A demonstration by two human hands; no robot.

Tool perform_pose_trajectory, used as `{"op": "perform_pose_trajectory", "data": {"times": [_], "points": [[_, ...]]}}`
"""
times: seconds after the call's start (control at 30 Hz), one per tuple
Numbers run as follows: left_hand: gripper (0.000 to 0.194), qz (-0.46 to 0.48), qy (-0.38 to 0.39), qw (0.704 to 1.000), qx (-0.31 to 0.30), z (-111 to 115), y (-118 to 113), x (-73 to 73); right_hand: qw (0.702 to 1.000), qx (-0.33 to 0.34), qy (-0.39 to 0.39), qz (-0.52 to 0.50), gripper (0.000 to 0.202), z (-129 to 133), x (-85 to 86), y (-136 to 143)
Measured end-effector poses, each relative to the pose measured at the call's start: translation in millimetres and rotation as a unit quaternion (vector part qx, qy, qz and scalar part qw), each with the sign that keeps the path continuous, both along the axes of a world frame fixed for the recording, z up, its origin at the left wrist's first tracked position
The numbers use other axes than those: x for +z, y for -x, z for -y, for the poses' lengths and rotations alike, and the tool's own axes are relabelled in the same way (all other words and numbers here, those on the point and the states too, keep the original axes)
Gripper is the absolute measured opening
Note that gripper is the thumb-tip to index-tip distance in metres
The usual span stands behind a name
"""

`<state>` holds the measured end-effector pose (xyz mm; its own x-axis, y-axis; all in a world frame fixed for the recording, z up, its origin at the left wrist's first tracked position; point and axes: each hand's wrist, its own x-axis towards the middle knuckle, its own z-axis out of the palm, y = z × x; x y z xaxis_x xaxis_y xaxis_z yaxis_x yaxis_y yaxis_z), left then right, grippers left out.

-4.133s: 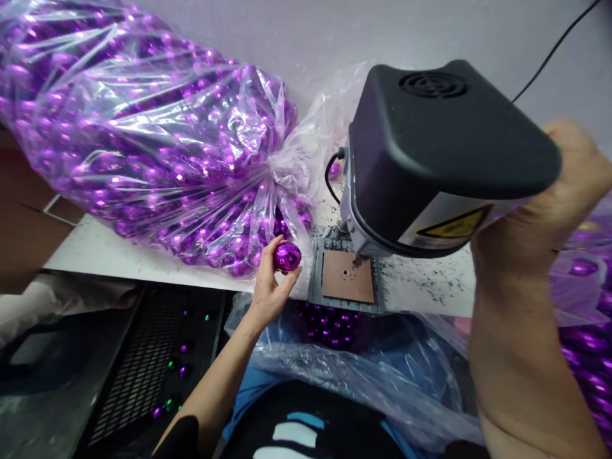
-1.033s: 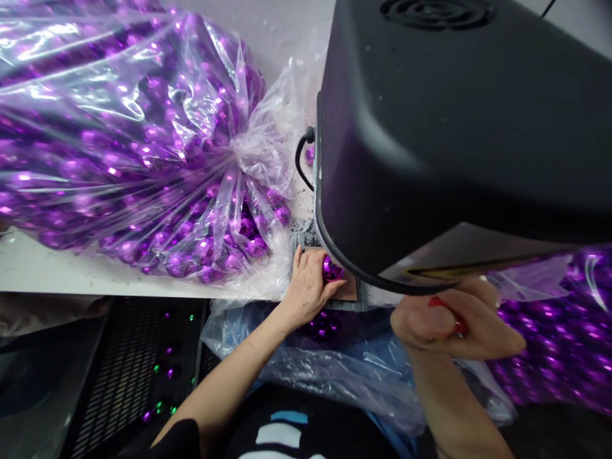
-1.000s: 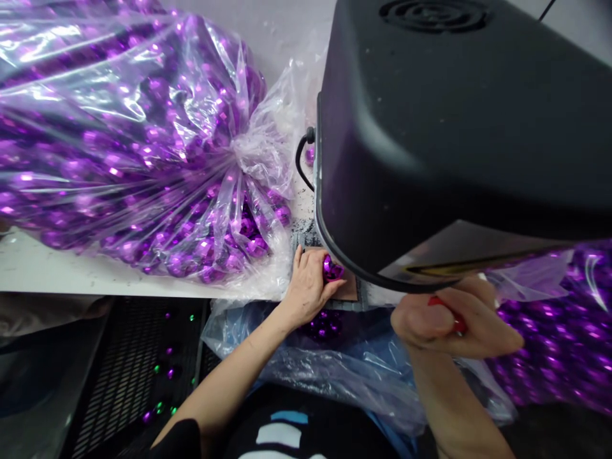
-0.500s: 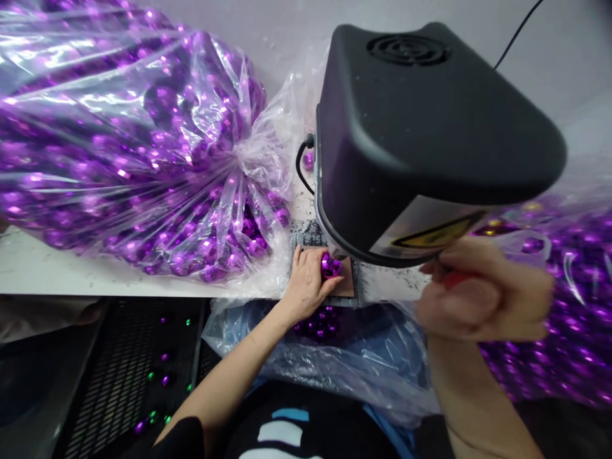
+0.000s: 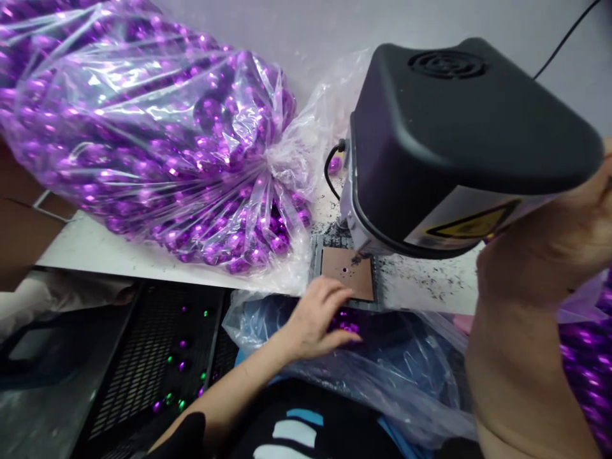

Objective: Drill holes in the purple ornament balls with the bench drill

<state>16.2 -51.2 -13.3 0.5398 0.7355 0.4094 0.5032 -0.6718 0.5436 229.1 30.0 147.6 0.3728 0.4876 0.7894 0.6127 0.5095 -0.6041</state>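
My left hand [image 5: 325,315], fingers apart and holding nothing, is just in front of a square brown plate [image 5: 356,284] with a small hole in it. Below its fingers, purple faceted balls [image 5: 348,324] show in an open clear plastic bag [image 5: 415,363] across the lap. Over the plate's right side juts the head of a black machine [image 5: 459,127] with a yellow warning label. My right hand [image 5: 581,210] is raised at the machine's right side, its fingers hidden behind the housing and the picture's edge.
A big tied clear bag of purple balls [image 5: 167,146] fills the left of the white table [image 5: 124,255]. More purple balls [image 5: 586,376] lie at far right. Dark flakes [image 5: 421,277] litter the tabletop. A black crate [image 5: 138,363] with small green and purple balls stands lower left.
The purple ball my left hand held on the plate is gone from there, and that hand has drawn back and opened. My right hand has moved up and right, off the red handle's earlier position.
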Motion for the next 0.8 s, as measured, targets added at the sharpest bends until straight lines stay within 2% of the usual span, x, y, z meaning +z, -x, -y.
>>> {"op": "perform_pose_trajectory", "data": {"times": [0.03, 0.07, 0.1, 0.17, 0.23, 0.33, 0.47, 0.53, 0.6, 0.7, 0.73, 0.8], "points": [[0.052, 0.016, -0.018, 0.999, 0.041, -13.5, 10.2, 4.4, 1.0, -0.004, 0.003, 0.0, 0.053, -0.4, 0.3, -0.1], [0.034, 0.02, -0.055, 0.993, 0.102, -29.0, 21.3, 8.7, 1.0, -0.007, 0.007, 0.004, 0.055, -0.8, 0.8, -0.4], [0.024, 0.009, -0.092, 0.983, 0.161, -44.9, 32.7, 12.6, 1.0, -0.011, 0.009, 0.009, 0.058, -1.2, 1.2, -0.8], [0.023, -0.083, -0.108, 0.966, 0.22, -72.3, 53.6, 18.5, 1.0, -0.021, 0.008, 0.022, 0.062, -1.1, 1.8, -1.9], [0.025, -0.208, -0.084, 0.946, 0.233, -87.9, 69.1, 22.1, 0.999, -0.029, 0.013, 0.036, 0.063, -0.1, 1.8, -2.7], [0.025, -0.335, -0.031, 0.911, 0.238, -90.0, 79.3, 23.7, 0.998, -0.032, 0.032, 0.042, 0.064, 0.6, 0.8, -3.1], [0.027, -0.413, 0.018, 0.878, 0.242, -86.4, 76.2, 20.6, 0.999, -0.028, 0.006, 0.046, 0.067, -2.5, -0.9, -3.5], [0.03, -0.416, 0.036, 0.877, 0.239, -89.6, 74.2, 19.2, 0.998, -0.032, 0.012, 0.046, 0.069, -4.1, -0.7, -3.9], [0.035, -0.348, 0.05, 0.905, 0.238, -92.6, 74.3, 20.8, 0.998, -0.034, 0.022, 0.048, 0.068, -4.2, 0.6, -4.3], [0.048, -0.103, 0.084, 0.964, 0.232, -86.2, 75.4, 31.5, 0.999, -0.025, 0.008, 0.048, 0.066, -3.8, 4.1, -4.5], [0.052, -0.007, 0.102, 0.969, 0.223, -80.5, 74.5, 36.2, 0.999, -0.02, 0.006, 0.045, 0.065, -4.5, 5.5, -4.6], [0.054, 0.15, 0.142, 0.96, 0.188, -65.7, 69.0, 44.5, 0.999, -0.002, 0.021, 0.041, 0.062, -8.3, 8.1, -5.0]]}}
